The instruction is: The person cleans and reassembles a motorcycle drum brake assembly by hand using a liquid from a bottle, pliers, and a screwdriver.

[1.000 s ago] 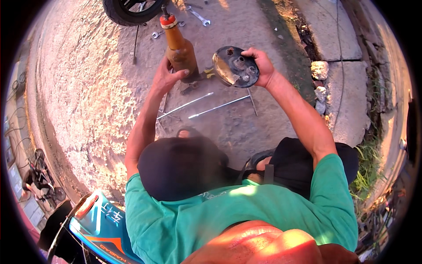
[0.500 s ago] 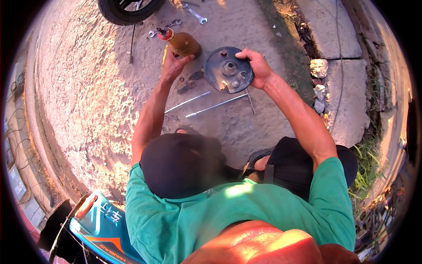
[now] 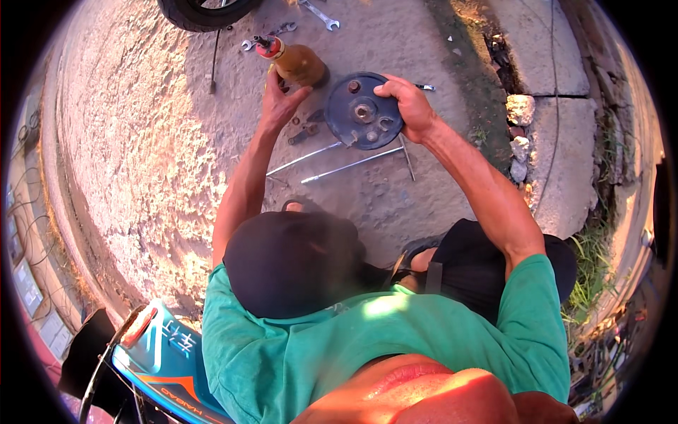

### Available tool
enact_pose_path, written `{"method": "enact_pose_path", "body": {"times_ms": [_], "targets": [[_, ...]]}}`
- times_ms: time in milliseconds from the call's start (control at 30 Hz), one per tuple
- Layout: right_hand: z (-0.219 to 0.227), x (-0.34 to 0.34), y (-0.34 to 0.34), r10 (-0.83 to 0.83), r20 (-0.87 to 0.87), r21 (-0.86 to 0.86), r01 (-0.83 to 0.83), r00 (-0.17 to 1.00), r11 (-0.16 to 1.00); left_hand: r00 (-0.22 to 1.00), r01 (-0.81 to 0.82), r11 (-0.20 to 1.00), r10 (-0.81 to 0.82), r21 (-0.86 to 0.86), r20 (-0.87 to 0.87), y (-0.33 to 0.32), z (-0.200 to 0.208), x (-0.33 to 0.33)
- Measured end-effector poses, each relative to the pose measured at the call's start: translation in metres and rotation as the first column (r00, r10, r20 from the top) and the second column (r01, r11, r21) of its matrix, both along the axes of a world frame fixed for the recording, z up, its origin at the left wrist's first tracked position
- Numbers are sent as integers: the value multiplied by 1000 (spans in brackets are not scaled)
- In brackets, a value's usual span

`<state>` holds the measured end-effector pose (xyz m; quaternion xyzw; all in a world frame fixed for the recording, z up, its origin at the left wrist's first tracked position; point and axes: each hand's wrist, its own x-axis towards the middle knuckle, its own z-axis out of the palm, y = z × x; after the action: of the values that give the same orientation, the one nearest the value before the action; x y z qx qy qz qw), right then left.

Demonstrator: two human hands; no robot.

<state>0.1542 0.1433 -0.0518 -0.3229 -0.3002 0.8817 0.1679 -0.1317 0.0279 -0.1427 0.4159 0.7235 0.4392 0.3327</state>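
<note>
The left hand (image 3: 281, 109) and right hand (image 3: 415, 112) are bare, like the forearms behind them. Farther back from each hand sits a creased green T-shirt (image 3: 438, 328) with short, loose sleeves (image 3: 526, 286), a small pale print (image 3: 339, 307) on the chest, too small to make out, and a dark neckline. Nearer the hands than the shirt are black trousers (image 3: 289, 265), with a flat greyish strap (image 3: 433, 277) and a dark sandal (image 3: 417, 249) on the right hand's side.
</note>
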Motion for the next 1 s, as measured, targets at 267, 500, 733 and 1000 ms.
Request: {"method": "enact_pose_path", "body": {"times_ms": [267,500,733,1000], "targets": [[-1,-4,-1,53,65,150,-62,996,987,911,-37,999,40,-15,410,-55,33,22],[-6,-9,-5,53,80,250,-72,995,965,748,248,966,-235,66,621,-65,48,61],[-5,-6,-2,84,86,233,-102,993,967,781,207,978,-155,-17,605,-57,52,74],[-4,-3,4,105,-13,94,-103,994,990,665,160,986,-136,38,734,-53,59,84]]}}
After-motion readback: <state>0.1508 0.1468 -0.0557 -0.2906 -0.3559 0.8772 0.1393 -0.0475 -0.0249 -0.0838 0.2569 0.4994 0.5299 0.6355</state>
